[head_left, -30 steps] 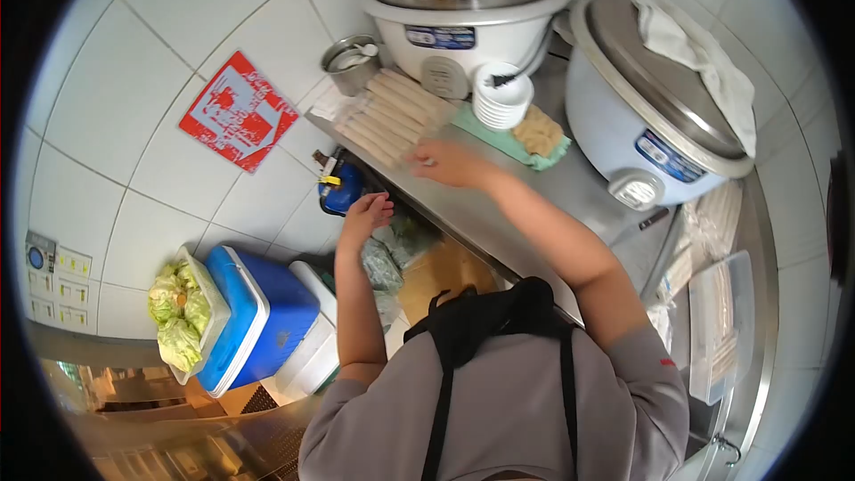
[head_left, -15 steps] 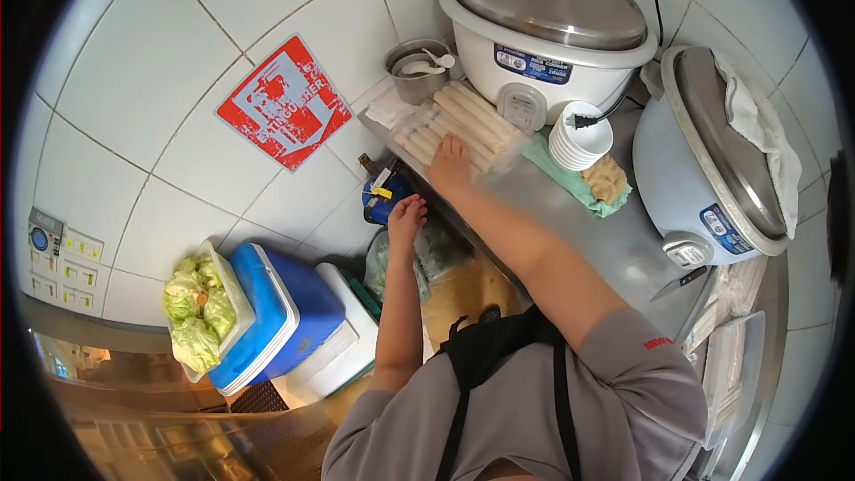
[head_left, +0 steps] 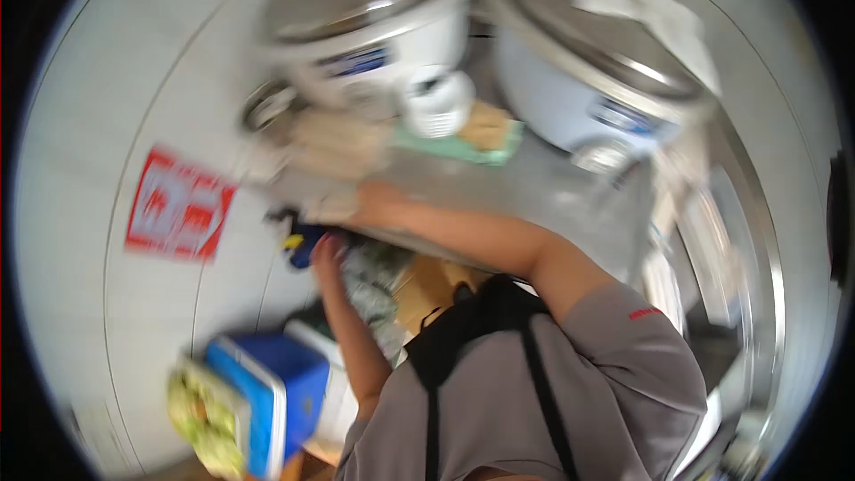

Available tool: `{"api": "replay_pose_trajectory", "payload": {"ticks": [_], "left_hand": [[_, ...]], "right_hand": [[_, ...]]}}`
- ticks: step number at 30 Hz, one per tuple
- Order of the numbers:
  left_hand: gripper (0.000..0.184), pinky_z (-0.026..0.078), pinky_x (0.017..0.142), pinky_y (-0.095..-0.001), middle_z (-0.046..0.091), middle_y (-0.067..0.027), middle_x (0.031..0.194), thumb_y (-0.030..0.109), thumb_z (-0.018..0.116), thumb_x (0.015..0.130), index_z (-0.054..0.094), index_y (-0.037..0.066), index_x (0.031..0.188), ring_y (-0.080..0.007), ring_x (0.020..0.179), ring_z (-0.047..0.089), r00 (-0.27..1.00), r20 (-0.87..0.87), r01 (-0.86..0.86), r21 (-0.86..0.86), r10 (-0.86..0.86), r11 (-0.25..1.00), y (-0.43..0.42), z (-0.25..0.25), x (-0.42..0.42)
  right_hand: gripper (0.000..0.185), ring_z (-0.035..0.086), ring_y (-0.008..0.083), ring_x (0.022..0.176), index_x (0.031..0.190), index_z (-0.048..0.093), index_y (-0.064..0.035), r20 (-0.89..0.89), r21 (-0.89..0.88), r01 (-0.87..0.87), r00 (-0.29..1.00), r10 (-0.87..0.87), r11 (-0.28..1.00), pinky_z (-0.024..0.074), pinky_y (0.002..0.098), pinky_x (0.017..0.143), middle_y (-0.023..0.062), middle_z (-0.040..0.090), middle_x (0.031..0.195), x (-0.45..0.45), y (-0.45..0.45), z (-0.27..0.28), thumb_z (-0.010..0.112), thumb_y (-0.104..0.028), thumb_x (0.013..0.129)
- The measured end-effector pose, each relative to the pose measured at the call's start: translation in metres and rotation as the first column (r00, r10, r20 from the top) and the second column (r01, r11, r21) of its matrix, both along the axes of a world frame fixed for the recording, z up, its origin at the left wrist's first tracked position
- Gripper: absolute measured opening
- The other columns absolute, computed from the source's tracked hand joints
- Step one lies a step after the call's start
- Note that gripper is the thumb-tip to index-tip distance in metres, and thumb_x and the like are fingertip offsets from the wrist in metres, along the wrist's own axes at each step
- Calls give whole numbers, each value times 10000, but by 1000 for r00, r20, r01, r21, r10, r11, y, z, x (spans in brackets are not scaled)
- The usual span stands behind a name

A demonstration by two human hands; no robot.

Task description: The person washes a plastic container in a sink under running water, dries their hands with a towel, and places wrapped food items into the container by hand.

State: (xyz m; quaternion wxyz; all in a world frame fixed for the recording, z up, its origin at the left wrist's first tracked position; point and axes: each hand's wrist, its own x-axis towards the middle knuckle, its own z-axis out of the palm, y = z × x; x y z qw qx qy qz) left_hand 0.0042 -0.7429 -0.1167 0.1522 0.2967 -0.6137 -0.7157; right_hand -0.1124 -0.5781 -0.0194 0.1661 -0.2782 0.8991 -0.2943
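The view is smeared by motion. My right hand (head_left: 378, 205) is over the steel counter's left edge, beside a blurred pale piece (head_left: 331, 207); its fingers are too smeared to read. Behind it lie the wrapped pale rolls (head_left: 334, 142), near the metal pot (head_left: 270, 107). My left hand (head_left: 328, 252) hangs below the counter edge, next to a dark blue object with a yellow tag (head_left: 305, 245); its fingers are blurred. Stacked white bowls (head_left: 435, 102) stand on the counter by a green cloth (head_left: 445, 146) and a tan cloth (head_left: 486, 126).
Two large rice cookers (head_left: 383, 49) (head_left: 570, 89) stand at the back. A blue cooler (head_left: 267, 392) and a tray of lettuce (head_left: 207, 419) are at lower left. Plastic bags (head_left: 367, 289) lie below the counter, and a clear container (head_left: 712, 249) is at right.
The whole view has turned and shifted. My right hand has moved from on top of the rolls toward the counter's left edge. My left hand stays low beside the counter.
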Motion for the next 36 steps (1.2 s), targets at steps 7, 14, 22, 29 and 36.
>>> {"api": "replay_pose_trajectory", "payload": {"ticks": [7, 14, 22, 29, 36], "left_hand": [[432, 397, 886, -359, 502, -117, 1209, 291, 499, 854, 450, 76, 1226, -249, 1085, 497, 957, 253, 105, 147, -140, 984, 7, -78, 24], [387, 424, 832, -396, 529, -89, 1150, 305, 447, 873, 455, 74, 1183, -266, 1032, 521, 513, 722, 438, 244, -464, 865, 29, -193, 75], [348, 447, 785, -389, 545, -93, 1087, 293, 453, 870, 468, 58, 1125, -267, 991, 539, 236, 855, 548, 275, -461, 790, 80, -186, 113], [318, 463, 752, -381, 554, -99, 1042, 280, 463, 867, 477, 46, 1081, -269, 966, 549, 366, 765, 573, 264, -530, 776, 91, -172, 121], [275, 466, 699, -363, 566, -82, 958, 283, 473, 858, 500, 58, 1013, -241, 878, 552, 414, 719, 549, 291, -558, 783, 72, -167, 147]], "right_hand": [[623, 574, 288, 865, 1006, 573, 43, 153, -335, 73, 988, -23, 939, 443, 355, 763, 181, 601, 954, 53, 266, 31, 695, -454, 651], [508, 568, 181, 853, 1063, 570, -7, 92, -254, 584, 808, -581, 771, 444, 292, 766, 99, 613, 946, 196, 524, 105, 751, -271, 668], [544, 573, 257, 949, 1111, 543, -21, -289, -103, 942, 280, -915, 321, 435, 317, 842, 141, 596, 1023, 238, 732, 49, 725, -266, 661], [557, 513, 280, 1041, 1130, 533, -29, -253, -95, 894, 403, -879, 438, 411, 342, 887, 161, 545, 1093, 201, 791, -35, 720, -253, 656], [607, 388, 313, 1185, 1241, 442, -39, -238, 93, 792, 606, -759, 603, 306, 343, 993, 180, 442, 1247, 178, 797, -65, 628, -320, 736]]}}
